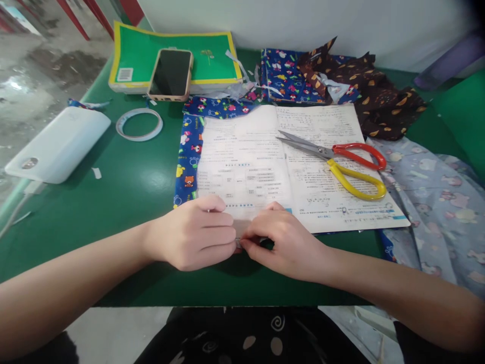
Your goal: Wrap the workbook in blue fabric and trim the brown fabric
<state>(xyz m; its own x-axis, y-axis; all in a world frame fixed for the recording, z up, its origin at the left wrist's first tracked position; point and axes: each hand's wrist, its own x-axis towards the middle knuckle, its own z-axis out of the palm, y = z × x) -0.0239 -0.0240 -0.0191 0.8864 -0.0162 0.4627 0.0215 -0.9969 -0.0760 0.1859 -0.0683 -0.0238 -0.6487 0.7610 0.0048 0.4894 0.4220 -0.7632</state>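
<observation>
My left hand [197, 235] is closed, knuckles up, at the near edge of an open printed book [242, 146]. My right hand [288, 245] pinches thumb and forefinger together close beside it. A tiny pale bit shows between the fingertips of both hands; what it is I cannot make out. Blue cartoon-patterned covering [186, 156] is folded in along the book's left and far edges. On the right page lie scissors [322, 150] with one red and one yellow handle, blades slightly apart.
To the left are a roll of tape [158, 126] and a white power bank [56, 146] with a cable. A phone [171, 73] rests on a green book [212, 55]. Brown patterned material [386, 108] covers part of a blue-patterned book [284, 76]. Grey patterned material [439, 202] lies right.
</observation>
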